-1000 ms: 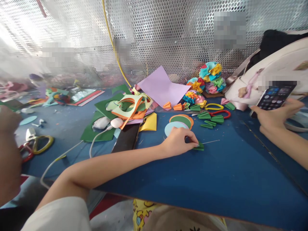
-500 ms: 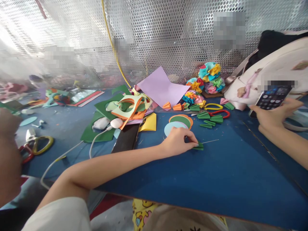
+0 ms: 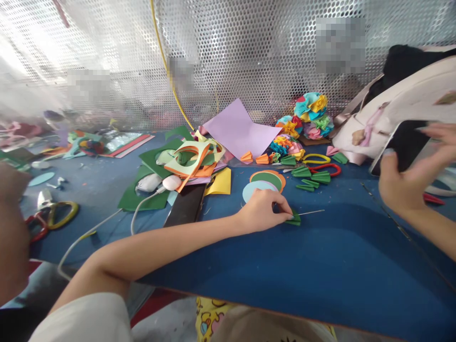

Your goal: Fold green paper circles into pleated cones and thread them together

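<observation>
While the left hand (image 3: 261, 210) pinches the green piece (image 3: 294, 220) over the table (image 3: 320, 280), hold steady, clear of the thin needle (image 3: 312, 212); whether the right hand (image 3: 408, 185) grips the phone (image 3: 408, 142) cannot be told.

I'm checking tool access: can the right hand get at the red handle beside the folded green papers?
Probably yes: mostly bare tabletop leads from the right hand to the red handle, though that hand is at the phone.
</observation>
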A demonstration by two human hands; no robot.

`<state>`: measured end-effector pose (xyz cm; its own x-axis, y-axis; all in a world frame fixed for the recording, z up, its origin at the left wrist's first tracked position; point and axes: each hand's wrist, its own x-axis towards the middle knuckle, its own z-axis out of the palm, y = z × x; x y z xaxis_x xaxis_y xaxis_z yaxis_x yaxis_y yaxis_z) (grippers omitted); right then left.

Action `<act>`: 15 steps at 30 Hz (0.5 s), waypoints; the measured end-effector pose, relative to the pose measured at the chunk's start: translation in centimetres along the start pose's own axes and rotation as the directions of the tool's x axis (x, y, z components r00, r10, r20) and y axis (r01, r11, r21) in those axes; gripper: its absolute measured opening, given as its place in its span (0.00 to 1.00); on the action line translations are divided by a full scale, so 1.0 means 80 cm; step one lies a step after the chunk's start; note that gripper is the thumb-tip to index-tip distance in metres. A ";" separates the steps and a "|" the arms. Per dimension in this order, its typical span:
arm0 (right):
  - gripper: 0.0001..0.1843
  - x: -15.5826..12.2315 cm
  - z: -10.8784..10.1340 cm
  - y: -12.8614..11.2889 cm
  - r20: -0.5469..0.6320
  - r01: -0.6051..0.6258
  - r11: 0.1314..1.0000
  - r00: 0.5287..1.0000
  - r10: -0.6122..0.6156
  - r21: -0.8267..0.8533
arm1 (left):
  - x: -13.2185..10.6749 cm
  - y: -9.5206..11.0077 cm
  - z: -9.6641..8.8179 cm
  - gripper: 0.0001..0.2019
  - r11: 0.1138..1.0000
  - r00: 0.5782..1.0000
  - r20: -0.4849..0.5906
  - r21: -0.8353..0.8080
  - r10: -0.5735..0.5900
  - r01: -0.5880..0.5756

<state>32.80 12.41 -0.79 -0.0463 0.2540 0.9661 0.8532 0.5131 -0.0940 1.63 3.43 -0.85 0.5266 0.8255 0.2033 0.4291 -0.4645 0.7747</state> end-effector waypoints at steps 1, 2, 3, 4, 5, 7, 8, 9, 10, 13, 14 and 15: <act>0.18 0.002 -0.007 -0.025 0.041 0.074 0.996 0.996 -0.076 0.050 | 0.000 0.000 0.000 0.03 1.000 1.000 0.003 -0.012 -0.004 0.004; 0.11 0.002 -0.013 -0.049 0.103 0.127 0.988 0.985 -0.137 0.092 | 0.001 0.000 0.000 0.03 1.000 1.000 0.004 -0.020 -0.005 0.005; 0.07 0.000 -0.017 -0.071 0.201 0.181 0.971 0.957 -0.210 0.153 | 0.001 0.001 -0.001 0.03 1.000 1.000 0.003 -0.023 -0.004 0.004; 0.07 -0.003 -0.021 -0.090 0.347 0.239 0.938 0.883 -0.317 0.251 | 0.001 0.001 -0.001 0.03 1.000 1.000 0.000 -0.020 -0.003 0.003; 0.08 -0.006 -0.023 -0.105 0.447 0.296 0.903 0.793 -0.415 0.313 | 0.001 0.001 -0.001 0.03 1.000 1.000 -0.002 -0.014 -0.001 0.001; 0.10 -0.012 -0.026 -0.125 0.503 0.286 0.843 0.699 -0.509 0.456 | 0.002 0.002 -0.001 0.03 1.000 1.000 -0.003 -0.005 0.009 -0.009; 0.10 -0.014 -0.026 -0.130 0.511 0.244 0.835 0.696 -0.504 0.492 | 0.001 0.002 -0.001 0.03 1.000 1.000 -0.003 -0.007 0.014 -0.014; 0.09 -0.015 -0.027 -0.132 0.528 0.204 0.832 0.689 -0.497 0.516 | 0.001 0.003 -0.001 0.03 1.000 1.000 -0.002 -0.013 0.018 -0.018; 0.08 -0.016 -0.027 -0.133 0.539 0.152 0.831 0.696 -0.474 0.534 | 0.001 0.004 -0.001 0.03 1.000 1.000 -0.001 -0.022 0.021 -0.021; 0.07 -0.016 -0.030 -0.133 0.588 0.033 0.823 0.683 -0.433 0.568 | 0.001 0.006 -0.001 0.03 0.999 1.000 0.009 -0.044 0.007 -0.006; 0.07 -0.016 -0.030 -0.134 0.596 0.025 0.818 0.673 -0.439 0.574 | 0.001 0.006 -0.001 0.03 0.999 1.000 0.012 -0.052 -0.005 0.006; 0.06 -0.017 -0.031 -0.135 0.601 0.033 0.817 0.661 -0.450 0.575 | 0.001 0.007 0.000 0.03 0.998 1.000 0.014 -0.060 -0.018 0.019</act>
<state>24.93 4.48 -0.52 -0.7264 0.4299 0.5362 0.3969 0.8993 -0.1833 1.89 3.28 -0.39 0.5292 0.8291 0.1804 0.3943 -0.4286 0.8129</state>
